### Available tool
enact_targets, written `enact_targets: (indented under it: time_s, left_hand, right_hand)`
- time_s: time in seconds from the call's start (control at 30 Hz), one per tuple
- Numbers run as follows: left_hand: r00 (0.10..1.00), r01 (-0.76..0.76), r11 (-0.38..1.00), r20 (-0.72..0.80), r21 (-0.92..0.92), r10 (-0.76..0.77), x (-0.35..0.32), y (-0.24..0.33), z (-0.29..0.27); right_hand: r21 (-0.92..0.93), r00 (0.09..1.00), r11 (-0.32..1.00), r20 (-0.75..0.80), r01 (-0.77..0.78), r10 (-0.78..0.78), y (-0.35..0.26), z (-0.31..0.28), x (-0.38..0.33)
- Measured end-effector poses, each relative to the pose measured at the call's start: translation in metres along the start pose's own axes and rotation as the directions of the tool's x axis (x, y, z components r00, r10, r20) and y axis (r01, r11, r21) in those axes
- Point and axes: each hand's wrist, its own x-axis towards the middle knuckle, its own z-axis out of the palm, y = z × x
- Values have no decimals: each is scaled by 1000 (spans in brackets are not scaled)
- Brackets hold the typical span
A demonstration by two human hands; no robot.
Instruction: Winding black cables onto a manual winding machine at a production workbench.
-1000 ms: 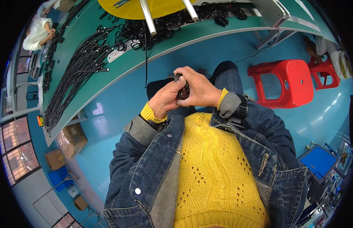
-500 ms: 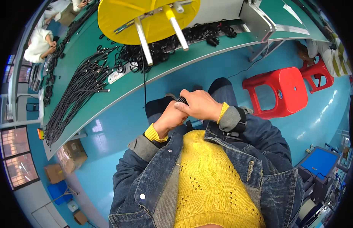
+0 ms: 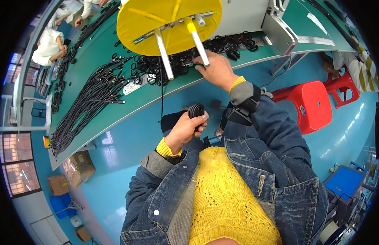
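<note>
A coiled black cable (image 3: pixel 196 110) is in my left hand (image 3: pixel 185 127), held over my lap with the fingers wrapped round it. My right hand (image 3: pixel 218 70) reaches out to the near edge of the green table, at a pile of black coiled cables (image 3: pixel 234 48). Its thumb and fingers point left into the pile. A white rod (image 3: pixel 199 47) under a yellow round disc (image 3: pixel 169 24) crosses in front of the fingertips, so their grip is hidden.
Straight black cables (image 3: pixel 89 87) lie in a long bundle on the green table (image 3: pixel 112 102). A metal bracket (image 3: pixel 281 32) stands right of the pile. Red stools (image 3: pixel 314 106) are at the right. People in white sit across the table; cardboard boxes (image 3: pixel 79 165) are on the floor.
Both hands were together at the coil. My right hand has let go and moved up to the pile on the table. My left hand keeps the coil, now in plain sight.
</note>
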Motion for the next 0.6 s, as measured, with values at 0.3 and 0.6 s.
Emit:
enact_targets:
  time_s: [0.3,0.6]
  left_hand:
    - [983,-179,979,-68,-102,173,3,25,-10]
    - [985,-172,982,-14,-83,171,12,28,6]
  right_hand:
    - [-10,963,974,-154,-227,222,20,-11,-7]
    - [-225,998,972,-43,-62,54,26,-4,5]
